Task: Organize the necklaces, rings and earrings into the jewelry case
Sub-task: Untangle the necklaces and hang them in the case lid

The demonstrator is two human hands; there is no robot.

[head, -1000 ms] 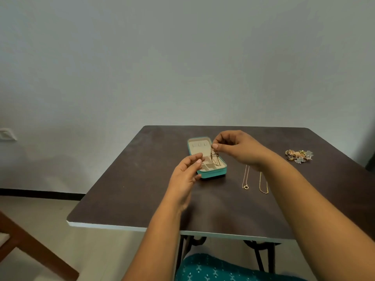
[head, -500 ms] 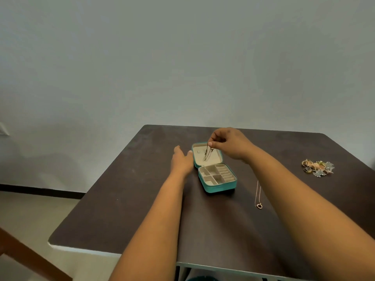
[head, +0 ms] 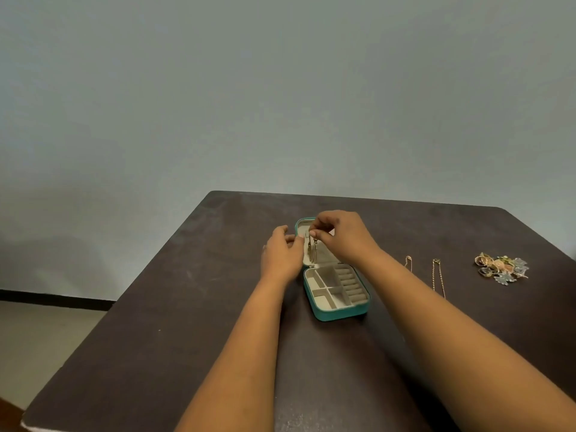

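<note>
A teal jewelry case [head: 339,313] lies open on the dark table [head: 187,322], its cream compartments facing up and its lid flat behind. My right hand [head: 339,235] pinches the top of a thin gold necklace [head: 312,252] that hangs down over the lid's lining. My left hand [head: 280,254] rests against the lid's left edge, its thumb touching the rim. Two more gold necklaces, one [head: 409,265] nearer the case and one [head: 438,277] further right, lie stretched on the table beyond my right forearm. A small heap of rings and earrings [head: 501,267] sits at the far right.
A plain grey wall rises behind the table. The table's near left corner [head: 28,424] and left edge drop off to a light floor [head: 40,332] with a dark skirting line.
My right hand has lowered the necklace onto the lid's lining. My left hand has moved right to touch the lid's edge. The camera has tilted, so a second loose necklace shows again.
</note>
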